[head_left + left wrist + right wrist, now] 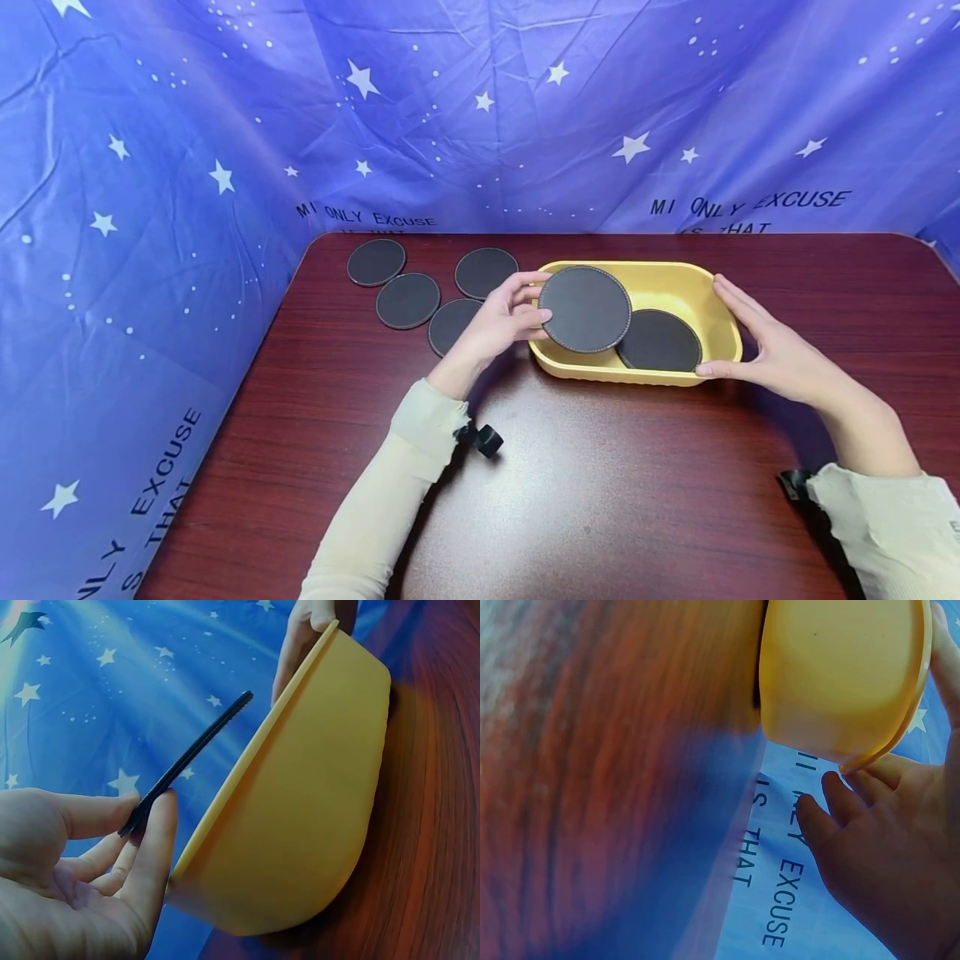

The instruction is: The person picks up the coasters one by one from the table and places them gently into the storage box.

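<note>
**Left hand pinches a black disc above a yellow tub**

A person's left hand (510, 317) holds a round black disc (585, 310) by its edge, thumb on the upper face and fingers beneath. The disc, light stitching round its border, is tilted over the left end of the yellow tub (600, 373). The right hand (780, 354) is spread wide and grips the tub's right end, thumb on the near rim, fingertips at the far corner.

Inside the tub, toward the right, leans a second disc (660, 343). Left of the tub, four more lie on the dark red wood-grain table (600, 492): a far-left disc (377, 262), another just in front of it (408, 301), one nearer the tub (487, 273), and one partly hidden by the left hand (452, 325).

Behind, a blue-violet curtain (495, 158) with white stars carries black capitals. "MI ONLY EXCUSE" reads twice, with "IS THAT" below, partly cut off by the table edge. The same words run up the left side, cropped; the right wrist view shows "EXCUSE" and "IS THAT" sideways.
</note>
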`<state>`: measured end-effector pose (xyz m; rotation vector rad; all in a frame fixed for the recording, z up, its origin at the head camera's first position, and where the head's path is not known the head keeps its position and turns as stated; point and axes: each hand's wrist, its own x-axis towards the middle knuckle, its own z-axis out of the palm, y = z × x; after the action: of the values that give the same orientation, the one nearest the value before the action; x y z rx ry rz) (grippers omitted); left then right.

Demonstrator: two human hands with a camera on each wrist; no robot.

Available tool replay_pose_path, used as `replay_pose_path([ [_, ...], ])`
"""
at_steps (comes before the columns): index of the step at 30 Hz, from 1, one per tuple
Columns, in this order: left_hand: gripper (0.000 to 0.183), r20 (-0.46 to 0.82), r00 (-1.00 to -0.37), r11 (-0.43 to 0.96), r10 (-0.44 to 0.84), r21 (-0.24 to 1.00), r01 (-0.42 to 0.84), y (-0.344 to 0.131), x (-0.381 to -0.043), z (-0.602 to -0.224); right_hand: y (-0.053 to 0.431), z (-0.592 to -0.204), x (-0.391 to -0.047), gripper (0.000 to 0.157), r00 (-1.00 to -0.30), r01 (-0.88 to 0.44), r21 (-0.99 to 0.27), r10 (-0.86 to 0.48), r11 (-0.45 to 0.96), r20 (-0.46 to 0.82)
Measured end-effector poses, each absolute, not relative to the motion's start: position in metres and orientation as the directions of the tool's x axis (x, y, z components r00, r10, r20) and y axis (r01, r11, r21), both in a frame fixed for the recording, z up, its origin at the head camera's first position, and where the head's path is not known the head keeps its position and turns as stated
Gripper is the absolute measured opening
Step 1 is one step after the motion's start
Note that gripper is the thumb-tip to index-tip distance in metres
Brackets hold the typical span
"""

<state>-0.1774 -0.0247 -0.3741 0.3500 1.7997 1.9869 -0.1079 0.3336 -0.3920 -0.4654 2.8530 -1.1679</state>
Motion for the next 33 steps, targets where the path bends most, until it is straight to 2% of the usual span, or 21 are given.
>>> replay_pose_path([
  [9,0.053,-0.088,-0.843,-0.056,0.53,0.989,-0.139,-0.013,-0.179,-0.37,0.333,-0.391,-0.108,0.111,-0.952,-0.274,-0.7,-0.289,0.66,0.099],
  [33,0.048,-0.154,-0.799,0.162,0.581,0.984,-0.072,0.037,-0.186,-0.371,0.332,-0.391,-0.107,0.111,-0.955,-0.266,-0.697,-0.283,0.666,0.094],
])
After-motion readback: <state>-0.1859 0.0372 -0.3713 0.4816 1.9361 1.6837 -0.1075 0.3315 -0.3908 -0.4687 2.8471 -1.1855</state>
